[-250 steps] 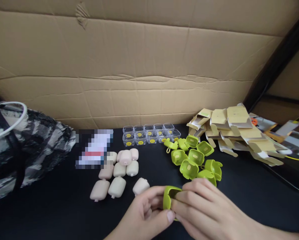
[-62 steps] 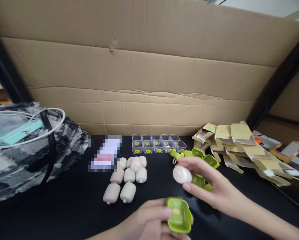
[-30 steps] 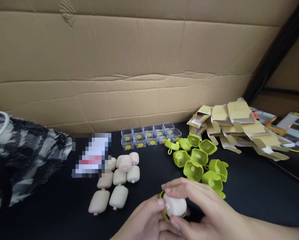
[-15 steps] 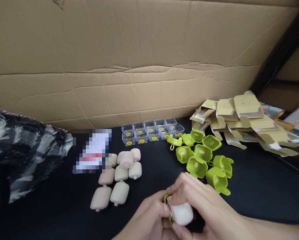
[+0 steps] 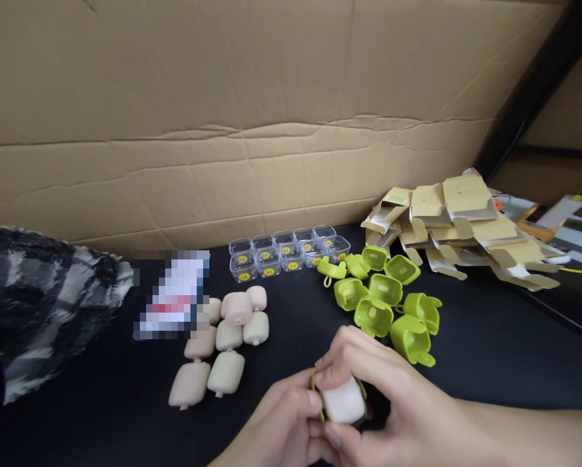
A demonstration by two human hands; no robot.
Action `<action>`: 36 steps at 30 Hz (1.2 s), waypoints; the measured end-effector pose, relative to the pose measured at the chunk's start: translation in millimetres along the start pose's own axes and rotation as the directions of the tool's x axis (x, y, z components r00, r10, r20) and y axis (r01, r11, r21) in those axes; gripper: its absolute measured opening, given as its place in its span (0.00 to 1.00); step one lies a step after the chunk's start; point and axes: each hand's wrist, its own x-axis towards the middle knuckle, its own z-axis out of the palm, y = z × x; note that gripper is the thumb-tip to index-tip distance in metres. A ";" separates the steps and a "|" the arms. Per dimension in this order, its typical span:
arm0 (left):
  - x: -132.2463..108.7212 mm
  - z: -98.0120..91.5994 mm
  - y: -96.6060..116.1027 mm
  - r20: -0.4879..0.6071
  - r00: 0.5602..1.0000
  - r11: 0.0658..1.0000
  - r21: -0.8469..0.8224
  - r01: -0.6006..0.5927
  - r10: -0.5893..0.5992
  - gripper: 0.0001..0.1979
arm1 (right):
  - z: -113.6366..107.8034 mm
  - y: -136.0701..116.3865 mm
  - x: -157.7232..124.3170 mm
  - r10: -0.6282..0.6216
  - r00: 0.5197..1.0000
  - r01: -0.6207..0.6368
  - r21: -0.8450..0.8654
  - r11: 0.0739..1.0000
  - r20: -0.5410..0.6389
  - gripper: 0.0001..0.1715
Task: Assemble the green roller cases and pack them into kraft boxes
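Note:
Both my hands are closed around a small white rounded block [image 5: 345, 401], with a green soft-looking cover [image 5: 363, 389] showing along its edges. My left hand [image 5: 291, 418] pinches the cover at the left side. Fingers of my right hand [image 5: 383, 383] curl over the top and under the lower edge of the white block. Just beyond my right hand lie several open green covers [image 5: 373, 316], some with small loops or tabs. To the left rest several pink and cream rounded blocks [image 5: 226, 371] with small tabs, some piled on others.
Clear plastic boxes [image 5: 292, 259] with yellow round labels stand in rows at the back. Opened cardboard boxes [image 5: 468, 198] are heaped at the right. A blurred printed packet [image 5: 174, 288] and checked cloth [image 5: 52, 305] lie left. A cardboard wall [image 5: 252, 84] closes the back.
The white block has turned a little in my hands, and green edging now shows on its right side too. The camera view has shifted slightly, moving the table things left in the picture.

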 end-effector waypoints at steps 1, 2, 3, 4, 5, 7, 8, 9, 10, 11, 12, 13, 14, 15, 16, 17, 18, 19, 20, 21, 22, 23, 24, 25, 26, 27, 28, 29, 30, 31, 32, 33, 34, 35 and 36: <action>-0.7 0.1 -0.3 0.008 1.000 1.000 0.010 -0.011 0.011 0.10 | -0.1 0.1 -0.7 -0.016 1.000 0.016 0.020 1.000 0.000 0.17; -1.2 0.0 -0.8 0.017 1.000 1.000 0.020 -0.021 0.021 0.10 | -0.1 0.0 -1.1 -0.030 1.000 0.030 0.037 0.999 -0.004 0.18; -1.5 -0.4 -1.5 0.025 0.999 0.999 0.029 -0.031 0.030 0.11 | -0.1 -0.1 -1.2 -0.044 0.999 0.045 0.047 0.998 -0.011 0.17; -1.5 -1.1 -2.2 0.033 0.999 0.999 0.039 -0.037 0.036 0.12 | -0.1 -0.1 -1.2 -0.052 0.998 0.053 0.051 0.997 -0.018 0.17; -1.4 -1.9 -2.8 0.041 0.998 0.998 0.046 -0.040 0.039 0.13 | -0.3 0.1 -1.1 -0.053 0.998 0.054 0.050 0.997 -0.019 0.17; -0.9 -4.1 -3.3 0.066 0.997 0.998 0.047 -0.044 0.041 0.15 | -1.8 0.7 -1.2 -0.047 0.999 0.047 0.045 0.998 0.000 0.18; -0.7 -5.2 -3.1 0.085 0.996 0.998 0.042 -0.041 0.037 0.16 | -3.3 1.1 -1.4 -0.036 0.999 0.035 0.047 0.998 0.014 0.21; -0.8 -6.3 -2.7 0.109 0.993 0.999 0.030 -0.039 0.035 0.16 | -5.2 1.3 -1.8 -0.022 0.999 0.021 0.048 0.999 0.023 0.25; -1.0 -7.3 -2.2 0.134 0.990 0.999 0.012 -0.037 0.035 0.17 | -7.5 1.2 -2.2 -0.010 0.999 0.008 0.045 0.999 0.033 0.29; -1.4 -8.2 -1.6 0.154 0.987 0.999 -0.011 -0.034 0.035 0.17 | -10.1 0.8 -2.6 -0.006 0.999 0.004 0.037 0.999 0.048 0.32; -2.0 -8.9 -1.1 0.164 0.986 0.999 -0.033 -0.029 0.034 0.17 | -13.0 -0.2 -2.8 -0.007 0.998 0.006 0.022 1.000 0.060 0.32; -2.7 -9.6 -0.9 0.166 0.986 0.998 -0.053 -0.027 0.036 0.17 | -16.1 -1.6 -2.6 -0.017 0.997 0.017 0.002 1.000 0.080 0.29; -3.4 -10.3 -0.8 0.161 0.986 0.997 -0.066 -0.031 0.041 0.17 | -19.3 -3.5 -2.0 -0.034 0.994 0.036 -0.019 0.999 0.107 0.27; -3.8 -11.0 -1.1 0.151 0.987 0.997 -0.069 -0.034 0.044 0.18 | -22.6 -5.5 -0.6 -0.050 0.990 0.055 -0.039 0.998 0.132 0.24; -4.1 -11.8 -1.5 0.143 0.988 0.997 -0.066 -0.041 0.050 0.19 | -26.0 -7.5 1.5 -0.059 0.987 0.068 -0.052 0.996 0.146 0.23; -4.0 -12.6 -2.1 0.138 0.989 0.997 -0.058 -0.049 0.057 0.21 | -29.4 -9.2 4.8 -0.064 0.987 0.074 -0.064 0.995 0.145 0.23; -3.7 -13.4 -2.8 0.133 0.989 0.997 -0.051 -0.051 0.058 0.22 | -32.8 -10.3 9.4 -0.061 0.989 0.071 -0.074 0.995 0.135 0.22; -3.3 -14.1 -3.4 0.127 0.991 0.998 -0.046 -0.045 0.051 0.24 | -36.0 -10.3 15.5 -0.057 0.992 0.068 -0.091 0.994 0.112 0.21; -2.8 -14.6 -3.9 0.119 0.992 0.999 -0.040 -0.036 0.041 0.26 | -38.8 -9.2 23.1 -0.055 0.995 0.065 -0.126 0.990 0.081 0.19; -2.5 -14.9 -4.3 0.108 0.994 0.999 -0.034 -0.028 0.031 0.28 | -41.1 -6.8 32.3 -0.057 0.997 0.065 -0.180 0.982 0.051 0.18; -2.3 -14.9 -4.5 0.098 0.995 0.999 -0.025 -0.022 0.024 0.29 | -42.7 -3.1 42.7 -0.063 0.998 0.067 -0.242 0.968 0.027 0.17; -2.3 -14.6 -4.5 0.089 0.996 1.000 -0.011 -0.017 0.018 0.30 | -43.4 1.8 53.9 -0.068 0.998 0.069 -0.312 0.948 0.015 0.16; -2.4 -13.9 -4.4 0.081 0.997 1.000 0.005 -0.017 0.017 0.31 | -43.3 7.4 65.1 -0.070 0.997 0.070 -0.372 0.925 0.013 0.16; -2.6 -13.0 -4.0 0.074 0.997 1.000 0.022 -0.014 0.012 0.31 | -42.3 13.4 75.8 -0.072 0.997 0.073 -0.409 0.909 0.019 0.16; -2.6 -11.9 -3.5 0.064 0.998 0.999 0.033 -0.010 0.008 0.30 | -40.6 19.3 85.3 -0.070 0.997 0.078 -0.442 0.894 0.035 0.15; -2.5 -10.7 -2.9 0.063 0.998 0.999 0.043 -0.002 -0.001 0.31 | -38.4 24.5 93.2 -0.068 0.996 0.086 -0.468 0.880 0.055 0.15; -2.2 -9.5 -2.3 0.060 0.998 0.999 0.050 0.004 -0.007 0.31 | -36.0 28.7 99.2 -0.065 0.995 0.095 -0.494 0.864 0.077 0.15; -1.7 -8.5 -1.7 0.055 0.998 0.998 0.056 0.008 -0.011 0.31 | -33.6 31.6 103.3 -0.061 0.993 0.104 -0.519 0.848 0.100 0.15; -1.1 -7.7 -1.4 0.050 0.999 0.998 0.065 0.009 -0.012 0.31 | -31.6 33.0 105.5 -0.057 0.991 0.114 -0.541 0.833 0.122 0.16; -0.5 -7.3 -1.2 0.046 0.999 0.997 0.075 0.009 -0.012 0.31 | -30.3 33.0 106.2 -0.054 0.988 0.125 -0.561 0.819 0.142 0.16; 0.1 -7.4 -1.3 0.040 0.999 0.996 0.085 0.007 -0.011 0.30 | -30.1 31.7 105.7 -0.051 0.986 0.136 -0.576 0.806 0.162 0.16; 0.4 -7.8 -1.5 0.037 0.999 0.996 0.090 0.006 -0.010 0.29 | -31.1 29.4 104.2 -0.049 0.982 0.149 -0.586 0.797 0.184 0.16; 0.5 -8.6 -1.9 0.036 0.999 0.996 0.090 0.003 -0.006 0.28 | -33.5 26.4 102.0 -0.046 0.977 0.162 -0.590 0.791 0.206 0.17; 0.4 -9.7 -2.3 0.047 0.999 0.996 0.088 0.002 -0.006 0.27 | -37.3 22.9 99.3 -0.043 0.973 0.172 -0.589 0.789 0.227 0.17; 0.0 -10.9 -2.6 0.059 0.998 0.997 0.082 -0.004 0.000 0.25 | -42.6 19.3 95.9 -0.039 0.969 0.179 -0.585 0.791 0.244 0.18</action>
